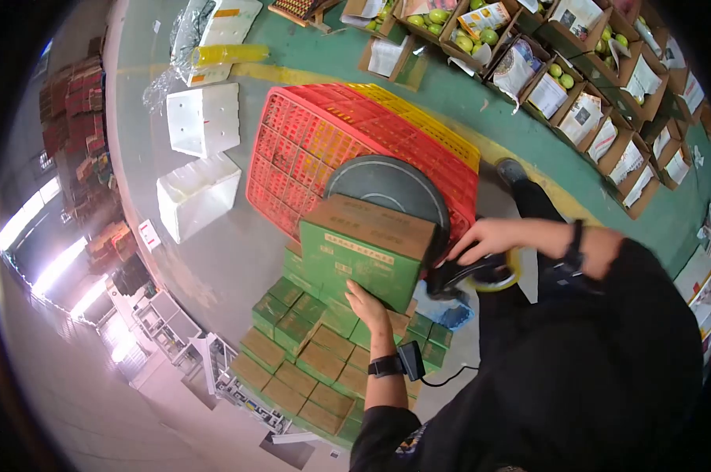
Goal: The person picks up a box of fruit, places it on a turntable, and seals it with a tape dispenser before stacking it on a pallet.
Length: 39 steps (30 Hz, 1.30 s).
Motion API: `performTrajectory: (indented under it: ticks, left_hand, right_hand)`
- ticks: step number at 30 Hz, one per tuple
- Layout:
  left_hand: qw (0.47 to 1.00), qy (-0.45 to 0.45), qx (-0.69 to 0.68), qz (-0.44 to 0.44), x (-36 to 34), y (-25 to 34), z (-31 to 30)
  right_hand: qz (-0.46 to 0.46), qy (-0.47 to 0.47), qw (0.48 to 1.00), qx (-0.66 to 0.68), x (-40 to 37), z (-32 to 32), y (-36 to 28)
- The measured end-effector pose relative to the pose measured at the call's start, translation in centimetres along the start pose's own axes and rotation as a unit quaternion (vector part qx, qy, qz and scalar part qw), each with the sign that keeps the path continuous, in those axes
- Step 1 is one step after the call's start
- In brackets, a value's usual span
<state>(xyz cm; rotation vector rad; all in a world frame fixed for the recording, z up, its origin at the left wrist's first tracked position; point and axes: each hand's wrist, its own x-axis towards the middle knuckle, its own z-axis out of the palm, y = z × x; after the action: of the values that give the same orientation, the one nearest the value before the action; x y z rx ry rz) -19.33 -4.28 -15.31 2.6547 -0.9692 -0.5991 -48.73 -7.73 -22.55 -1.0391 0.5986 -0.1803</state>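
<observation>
Green carton (367,252) is dead centre, tipped up against a dark round disc (387,189) that sits on the red crate (308,149) at its 12 o'clock.

Left hand (365,303) comes in from 6 o'clock, fingers clamped on the carton's lower corner and propping it.

Right hand (481,238) is at the carton's 3 o'clock, fingers curled over a black tape dispenser (458,277). That's my best read, as the fisheye smears that spot. A yellowish tape roll (509,279) is just behind it.

Handling, my judgement:
- It's corrugated board, so stiff at the edges and corners and softer mid-panel.
- The printed faces look a bit slick.
- Weight is likely moderate, going by the open boxes of green fruit (469,35) at 1 o'clock. If it holds the same fruit, the contents bruise, so no dropping.
- Best hold is a palm under the base plus a hand on the opposite top corner. Avoid the flaps and the middle of a face.

A stack of matching cartons (308,362) sits at 7 o'clock, just beside the left forearm.
</observation>
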Motion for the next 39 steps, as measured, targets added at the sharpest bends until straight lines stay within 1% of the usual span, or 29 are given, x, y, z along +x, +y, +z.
performTrajectory:
  ticks: [1,2,3,4,5,6,7,8,10,14,16,17,18,19,20,21,22,23,24,25,26,28,30,31,34,36,37,38,39]
  left_hand:
    - [0.979,-0.03,-0.202,-0.025,0.2,-0.2,0.0]
    - [0.913,-0.062,-0.4,-0.052,0.2,-0.5,0.6]
    - [0.824,-0.081,-0.542,-0.146,1.4,-3.1,1.0]
    - [0.786,-0.156,-0.566,-0.194,0.9,-4.5,1.2]
    - [0.765,-0.229,-0.562,-0.216,0.2,-5.5,1.7]
    - [0.752,-0.282,-0.552,-0.224,-0.3,-6.1,2.0]
    - [0.741,-0.321,-0.545,-0.226,-0.1,-6.2,2.5]
    - [0.737,-0.344,-0.535,-0.228,-0.1,-6.3,2.4]
    - [0.746,-0.362,-0.509,-0.231,0.5,-6.7,0.7]
    - [0.751,-0.415,-0.459,-0.23,2.2,-7.5,-0.6]
    - [0.753,-0.444,-0.424,-0.237,3.0,-7.8,-1.3]
    - [0.76,-0.463,-0.393,-0.232,3.7,-7.8,-2.1]
    - [0.785,-0.477,-0.336,-0.209,5.0,-7.5,-3.4]
    - [0.826,-0.479,-0.256,-0.149,6.7,-7.4,-5.6]
    - [0.932,-0.341,-0.035,0.118,4.8,-2.6,-9.0]
    - [0.926,-0.076,0.26,0.262,2.9,2.2,-12.5]
    - [0.875,0.104,0.295,0.37,2.6,4.3,-14.4]
    - [0.843,-0.019,0.275,0.463,-0.1,9.3,-16.4]
    - [0.688,-0.117,0.363,0.618,-1.8,12.2,-16.5]
    - [0.489,-0.21,0.422,0.734,-2.6,14.3,-15.8]
    - [0.489,-0.206,0.424,0.734,-1.4,15.1,-14.3]
    - [0.254,-0.293,0.37,0.844,1.5,16.8,-10.9]
    - [0.224,-0.331,0.444,0.802,1.2,19.0,-10.1]
    - [0.276,-0.334,0.433,0.79,1.2,19.7,-10.1]
    - [0.676,-0.238,0.321,0.619,3.2,18.9,-10.7]
    - [0.89,-0.098,0.204,0.396,6.3,13.9,-9.9]
    - [0.957,-0.064,0.012,0.282,8.1,10.0,-8.8]
    - [0.987,0.002,0.023,0.157,6.4,9.8,-8.9]
    - [0.995,-0.05,-0.042,0.079,6.6,7.0,-9.1]
  right_hand:
    - [-0.043,0.007,0.997,0.071,-2.1,-2.4,-1.8]
    - [-0.1,0.076,0.986,0.113,-3.7,-3.9,-3.4]
    - [-0.179,0.127,0.968,0.121,-3.4,-4.4,-5.2]
    - [-0.193,0.2,0.96,0.035,-2.0,-2.9,-7.0]
    - [-0.199,0.283,0.935,-0.075,0.3,-2.0,-8.1]
    - [-0.269,0.289,0.903,-0.171,4.3,-1.4,-6.7]
    - [-0.297,0.273,0.896,-0.187,7.3,0.1,-6.7]
    - [-0.272,0.344,0.869,-0.229,9.3,1.6,-6.4]
    - [-0.29,0.373,0.872,-0.125,9.3,2.6,-9.8]
    - [-0.261,0.331,0.899,-0.116,8.0,3.2,-17.4]
    - [-0.311,0.323,0.893,-0.052,10.7,1.6,-16.0]
    - [-0.222,0.339,0.91,-0.093,10.7,1.0,-15.8]
    - [-0.276,0.339,0.897,-0.065,11.4,0.1,-14.6]
    - [-0.234,0.301,0.923,-0.051,9.6,-1.5,-15.3]
    - [-0.285,0.307,0.907,0.035,10.5,-3.1,-13.6]
    - [-0.268,0.296,0.911,0.107,10.1,-4.6,-12.9]
    - [-0.257,0.308,0.902,0.161,8.4,-5.5,-13.6]
    - [-0.176,0.271,0.902,0.287,7.5,-6.4,-14.1]
    - [-0.173,0.237,0.898,0.328,7.8,-7.6,-13.4]
    - [-0.128,0.173,0.908,0.36,7.8,-7.5,-12.6]
    - [-0.086,0.114,0.912,0.385,7.8,-7.8,-11.8]
    - [0.004,0.085,0.939,0.333,5.8,-5.1,-9.9]
    - [-0.007,0.083,0.915,0.395,1.6,-4.9,-9.0]
    - [-0.018,0.079,0.914,0.398,0.4,-5.3,-8.1]
    - [-0.035,0.023,0.92,0.39,-2.8,-6.6,-4.5]
    - [-0.029,0.056,0.914,0.4,-4.8,-5.3,-3.8]
    - [-0.007,0.061,0.918,0.392,-5.6,-4.7,-3.5]
    - [0.014,0.061,0.918,0.392,-6.5,-4.0,-4.1]
    - [-0.007,0.006,0.929,0.37,-5.1,-3.4,-0.8]
